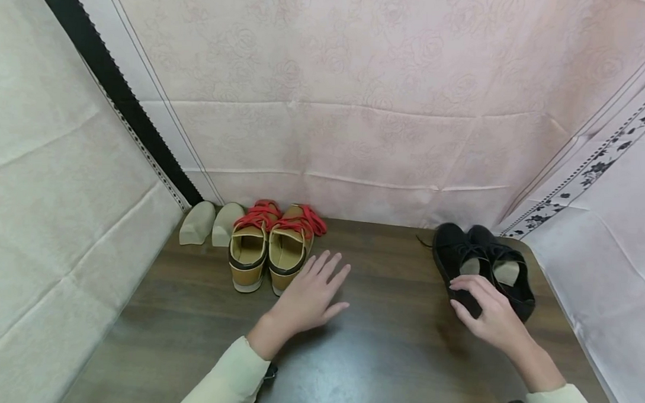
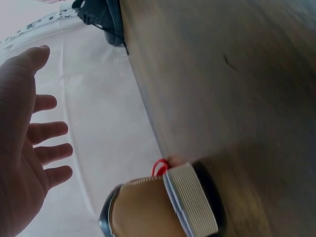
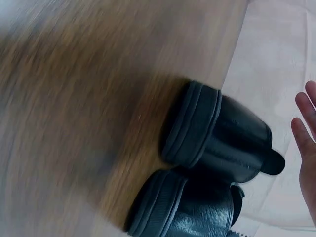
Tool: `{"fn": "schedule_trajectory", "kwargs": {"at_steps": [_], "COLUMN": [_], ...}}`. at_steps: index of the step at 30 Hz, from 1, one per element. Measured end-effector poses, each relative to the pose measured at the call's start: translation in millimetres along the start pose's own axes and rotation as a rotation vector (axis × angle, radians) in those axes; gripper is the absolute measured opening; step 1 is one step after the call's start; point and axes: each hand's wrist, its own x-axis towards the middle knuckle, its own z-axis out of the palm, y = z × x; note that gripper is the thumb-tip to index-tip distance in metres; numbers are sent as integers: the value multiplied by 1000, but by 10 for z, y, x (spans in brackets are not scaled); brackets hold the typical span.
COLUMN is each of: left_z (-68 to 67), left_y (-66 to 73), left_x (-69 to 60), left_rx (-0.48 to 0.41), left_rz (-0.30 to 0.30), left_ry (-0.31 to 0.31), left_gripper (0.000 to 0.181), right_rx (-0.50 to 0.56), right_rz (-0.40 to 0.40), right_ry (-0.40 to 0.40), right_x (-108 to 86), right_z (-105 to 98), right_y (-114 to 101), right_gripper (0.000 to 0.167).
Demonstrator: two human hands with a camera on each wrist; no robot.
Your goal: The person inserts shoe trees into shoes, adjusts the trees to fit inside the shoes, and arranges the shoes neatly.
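My left hand [image 1: 310, 296], fingers spread and holding nothing, hovers to the right of a pair of tan shoes [image 1: 247, 276] with red laces. In the left wrist view the heel of one tan shoe [image 2: 145, 207] stands below the outstretched hand [image 2: 22, 143]. On the right, my right hand [image 1: 490, 314] hangs over the heel end of a pair of black lace-up shoes [image 1: 449, 241], fingers loosely bent. The right wrist view shows a gap between that hand [image 3: 308, 158] and the black heels [image 3: 197, 128]. Pale inserts [image 1: 506, 272] sit inside the black shoes.
Two pale shoe inserts [image 1: 197, 224] stand left of the tan shoes, in the corner. Both pairs rest on a brown wood-grain surface [image 1: 371, 339]. Pale patterned cloth [image 1: 357, 137] rises behind them, with cloth walls at left [image 1: 60, 216] and right [image 1: 614, 247].
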Motion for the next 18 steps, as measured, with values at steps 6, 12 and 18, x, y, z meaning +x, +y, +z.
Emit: {"fn": "schedule_trajectory", "kwargs": {"at_steps": [6, 12, 18], "left_z": [-41, -41, 6], "left_y": [-99, -212, -310], "left_x": [-94, -177, -295], "left_rx": [4, 27, 32], "left_rz": [-32, -56, -73], "left_ry": [52, 99, 148], "left_gripper": [71, 70, 68], "right_rx": [11, 21, 1], "right_rz": [-11, -56, -36], "right_ry": [-7, 32, 6], "right_x": [72, 127, 143], "right_z": [76, 161, 243], "right_y": [-80, -107, -136], "right_gripper": [36, 37, 39]}}
